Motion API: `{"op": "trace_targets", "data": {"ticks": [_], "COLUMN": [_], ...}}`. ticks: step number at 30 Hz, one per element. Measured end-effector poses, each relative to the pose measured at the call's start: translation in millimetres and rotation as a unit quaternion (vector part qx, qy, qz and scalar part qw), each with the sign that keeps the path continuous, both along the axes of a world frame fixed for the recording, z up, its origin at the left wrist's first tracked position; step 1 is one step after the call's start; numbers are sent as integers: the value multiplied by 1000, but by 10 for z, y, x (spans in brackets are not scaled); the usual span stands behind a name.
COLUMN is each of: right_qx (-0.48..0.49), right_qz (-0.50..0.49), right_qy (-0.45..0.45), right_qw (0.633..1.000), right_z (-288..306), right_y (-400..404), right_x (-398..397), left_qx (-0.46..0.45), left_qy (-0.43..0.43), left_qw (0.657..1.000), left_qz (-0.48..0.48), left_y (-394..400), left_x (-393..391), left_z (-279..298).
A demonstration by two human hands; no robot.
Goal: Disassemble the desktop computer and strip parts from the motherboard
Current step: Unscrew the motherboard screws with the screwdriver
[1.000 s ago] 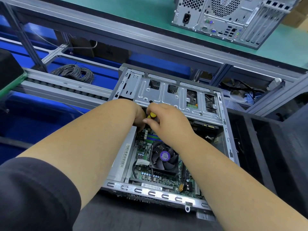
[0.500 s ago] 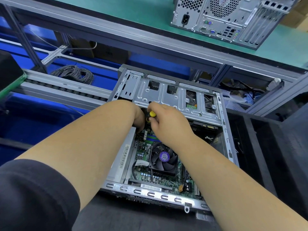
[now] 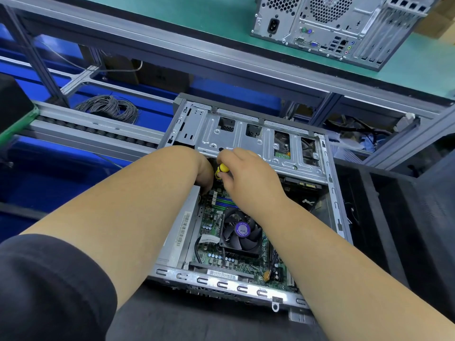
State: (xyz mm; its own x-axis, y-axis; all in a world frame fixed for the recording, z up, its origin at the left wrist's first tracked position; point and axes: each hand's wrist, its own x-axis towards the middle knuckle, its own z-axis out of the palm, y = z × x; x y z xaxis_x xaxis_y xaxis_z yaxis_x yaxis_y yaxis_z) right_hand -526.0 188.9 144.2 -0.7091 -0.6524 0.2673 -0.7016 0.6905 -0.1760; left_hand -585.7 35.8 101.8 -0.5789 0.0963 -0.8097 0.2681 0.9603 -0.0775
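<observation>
Yellow-handled screwdriver (image 3: 221,170): right hand (image 3: 248,177) is gripping it, fingers curled. Left hand (image 3: 205,173): fingers hidden, cannot tell. Case (image 3: 327,168) open; motherboard (image 3: 214,257), fan (image 3: 241,232) not yet stripped.

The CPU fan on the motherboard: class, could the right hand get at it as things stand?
Probably yes. The CPU fan lies uncovered in the open case, just beneath the right hand, though that hand's grip is on a yellow screwdriver.

an electronics teardown workshop: aluminium-framed roller conveyor (image 3: 98,134), green-matted worktop (image 3: 197,11), blue bins (image 3: 152,112), coiled wire (image 3: 108,108).
</observation>
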Motion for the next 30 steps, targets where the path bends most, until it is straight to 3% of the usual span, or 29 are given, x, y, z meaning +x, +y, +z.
{"op": "trace_targets", "data": {"ticks": [9,20,25,30], "right_qx": [-34,-24,-46,-31], "right_qz": [-1,-25,-5,-22], "right_qy": [-34,-18,-33,-24], "right_qw": [999,999,998,999], "right_z": [-3,-21,1,-22], "right_y": [-7,-8,-16,-22], "right_x": [-4,-5,-4,12], "left_qx": [43,51,38,40], "left_qy": [42,16,50,15], "left_qw": [995,996,996,995], "left_qz": [78,66,69,88], "left_y": [-48,31,-21,13], "left_x": [38,80,66,81], "left_z": [109,151,159,135]}}
